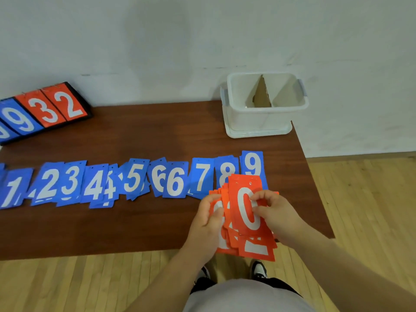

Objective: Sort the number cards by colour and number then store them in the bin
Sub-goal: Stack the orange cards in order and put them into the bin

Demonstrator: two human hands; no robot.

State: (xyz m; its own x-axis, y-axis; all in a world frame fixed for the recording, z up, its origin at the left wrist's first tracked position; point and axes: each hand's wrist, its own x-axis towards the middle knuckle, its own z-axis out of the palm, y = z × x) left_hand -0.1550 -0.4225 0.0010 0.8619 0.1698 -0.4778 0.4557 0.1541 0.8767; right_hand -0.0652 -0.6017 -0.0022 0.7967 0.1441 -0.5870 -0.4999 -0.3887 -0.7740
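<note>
1. Orange flat cards, fanned, sit gripped between left hand and right hand at the table's near edge.
2. Blue cards overlap mid-table, hiding some digits.
3. White plastic bin occupies the far right corner.

Both hands hold a bunch of red cards at the near edge of the table; the left hand grips its side and the right hand pinches the "0" card. Blue cards lie in a row from 1 to 9. A white bin sits at the far right corner.

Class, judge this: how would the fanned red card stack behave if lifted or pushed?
Probably slippery: the red card stack fans unevenly between the left hand and right hand. Likely light yet fairly stiff: the top 0 card stands flat above the fingers.
</note>
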